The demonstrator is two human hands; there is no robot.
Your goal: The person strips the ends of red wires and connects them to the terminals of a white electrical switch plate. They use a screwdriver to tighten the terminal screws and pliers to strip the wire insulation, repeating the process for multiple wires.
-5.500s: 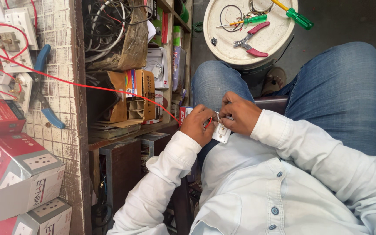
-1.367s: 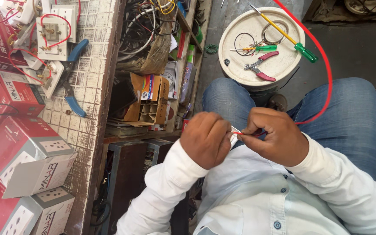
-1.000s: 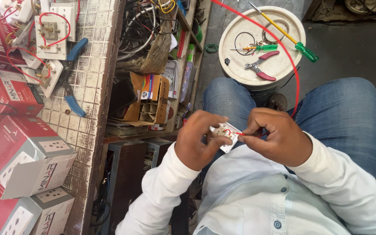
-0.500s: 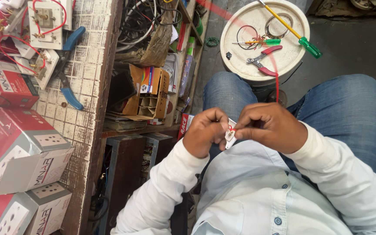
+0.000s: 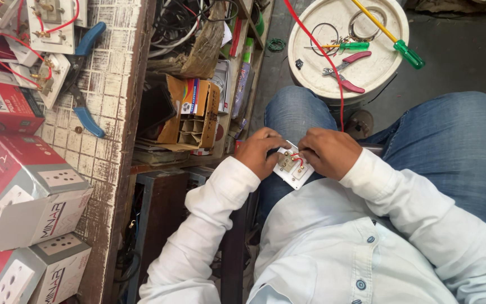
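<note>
Over my lap, my left hand (image 5: 261, 152) and my right hand (image 5: 328, 152) both hold a small white electrical socket plate (image 5: 292, 166), back side up, with metal terminals showing. A red wire (image 5: 326, 59) runs from the plate's terminals up past my right hand and across the white lid. My right fingers pinch the wire's end at the plate. My knees in blue jeans (image 5: 457, 141) lie beneath.
A white bucket lid (image 5: 378, 62) ahead carries red-handled pliers (image 5: 344, 70), green-handled screwdrivers (image 5: 406, 52) and wire coils. At left, a tiled bench (image 5: 113, 112) holds blue-handled pliers (image 5: 82, 84), wired socket plates (image 5: 52, 22) and red-and-grey boxes (image 5: 23, 191). Shelves (image 5: 198, 107) hold cartons and cables.
The red wire, earlier looping wide to the right, now runs nearly straight up from the plate. The socket plate has turned its back side up between my hands.
</note>
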